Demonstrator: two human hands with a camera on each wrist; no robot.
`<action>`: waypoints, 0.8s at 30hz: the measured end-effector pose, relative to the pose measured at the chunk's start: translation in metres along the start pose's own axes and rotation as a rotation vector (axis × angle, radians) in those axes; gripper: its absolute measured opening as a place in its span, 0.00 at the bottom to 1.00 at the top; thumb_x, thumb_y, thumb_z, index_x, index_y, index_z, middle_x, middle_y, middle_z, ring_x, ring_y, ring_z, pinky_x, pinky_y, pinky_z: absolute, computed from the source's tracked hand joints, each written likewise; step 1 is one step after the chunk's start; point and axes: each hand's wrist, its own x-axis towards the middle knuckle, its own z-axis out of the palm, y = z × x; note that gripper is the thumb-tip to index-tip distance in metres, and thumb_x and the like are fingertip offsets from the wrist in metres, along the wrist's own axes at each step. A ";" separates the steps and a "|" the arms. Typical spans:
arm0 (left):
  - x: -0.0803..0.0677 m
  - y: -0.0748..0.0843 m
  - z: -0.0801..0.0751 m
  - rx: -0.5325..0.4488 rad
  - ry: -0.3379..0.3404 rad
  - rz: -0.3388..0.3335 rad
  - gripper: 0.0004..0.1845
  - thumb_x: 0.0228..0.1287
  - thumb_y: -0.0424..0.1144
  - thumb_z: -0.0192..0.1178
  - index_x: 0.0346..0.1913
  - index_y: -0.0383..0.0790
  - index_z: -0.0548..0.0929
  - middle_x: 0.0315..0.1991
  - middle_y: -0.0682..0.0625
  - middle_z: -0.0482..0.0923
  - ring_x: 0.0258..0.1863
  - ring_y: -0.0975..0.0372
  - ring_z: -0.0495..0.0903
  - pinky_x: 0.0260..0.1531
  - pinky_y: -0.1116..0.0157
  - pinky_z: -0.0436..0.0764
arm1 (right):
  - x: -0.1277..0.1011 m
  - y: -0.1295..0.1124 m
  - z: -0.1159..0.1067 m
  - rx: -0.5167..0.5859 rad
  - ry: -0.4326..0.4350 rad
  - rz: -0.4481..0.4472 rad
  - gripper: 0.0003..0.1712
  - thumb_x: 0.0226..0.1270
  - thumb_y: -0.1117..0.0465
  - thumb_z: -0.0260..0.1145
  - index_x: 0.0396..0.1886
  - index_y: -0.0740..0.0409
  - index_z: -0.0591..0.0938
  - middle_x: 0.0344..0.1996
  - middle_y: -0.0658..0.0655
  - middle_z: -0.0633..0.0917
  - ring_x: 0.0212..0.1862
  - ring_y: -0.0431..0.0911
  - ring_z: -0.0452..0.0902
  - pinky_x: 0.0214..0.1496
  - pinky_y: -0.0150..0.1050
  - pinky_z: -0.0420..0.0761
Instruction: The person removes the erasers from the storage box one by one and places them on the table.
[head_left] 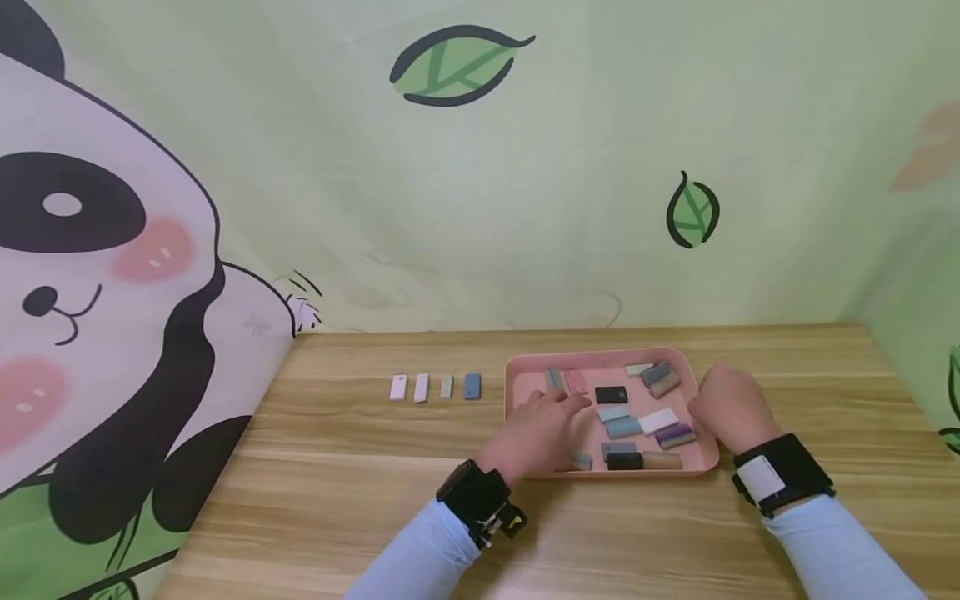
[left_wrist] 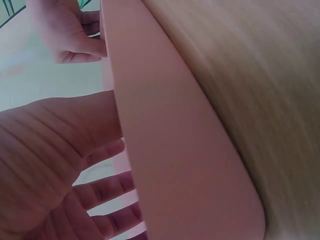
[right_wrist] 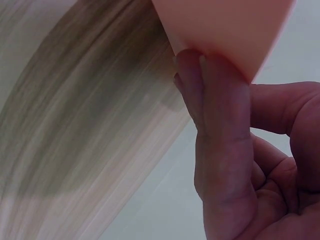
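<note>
A shallow pink tray (head_left: 592, 357) holds several small rectangular blocks in grey, blue, white, black, purple and tan. My left hand (head_left: 532, 429) reaches over its left part, fingers spread and lightly bent among the blocks. In the left wrist view the tray's wall (left_wrist: 170, 135) hides those fingertips. A grey-blue block (head_left: 581, 460) lies just beside that hand, and a pink block (head_left: 575, 382) sits beyond its fingers. At the right end, my right hand (head_left: 733, 407) grips the tray's edge; the right wrist view shows fingers (right_wrist: 225, 125) pressed to the outer wall, thumb on the other side.
Left of the tray, a white block (head_left: 398, 387), a pale lilac block (head_left: 422, 387), a pale green block (head_left: 447, 387) and a blue block (head_left: 472, 387) stand in a row on the wooden table (head_left: 315, 467). A printed cloth (head_left: 525, 208) hangs behind the table.
</note>
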 end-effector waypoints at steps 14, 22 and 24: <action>0.007 0.003 0.002 -0.117 -0.070 0.090 0.15 0.50 0.37 0.69 0.43 0.53 0.83 0.39 0.60 0.80 0.36 0.68 0.73 0.43 0.73 0.75 | -0.001 -0.002 0.000 -0.008 0.003 0.014 0.11 0.58 0.65 0.54 0.21 0.66 0.79 0.14 0.55 0.72 0.18 0.46 0.72 0.18 0.34 0.67; 0.005 0.004 0.002 -0.159 -0.113 0.117 0.10 0.51 0.33 0.67 0.35 0.52 0.86 0.32 0.62 0.81 0.31 0.71 0.74 0.38 0.75 0.75 | -0.001 -0.002 0.002 -0.008 0.014 0.001 0.11 0.58 0.65 0.55 0.22 0.67 0.78 0.15 0.55 0.72 0.19 0.47 0.72 0.18 0.35 0.67; 0.004 0.005 0.002 -0.154 -0.103 0.111 0.10 0.51 0.33 0.67 0.36 0.51 0.86 0.32 0.62 0.82 0.30 0.71 0.74 0.39 0.75 0.75 | -0.001 -0.002 0.002 -0.008 0.014 0.001 0.11 0.58 0.65 0.55 0.21 0.67 0.78 0.14 0.55 0.72 0.19 0.47 0.72 0.18 0.35 0.67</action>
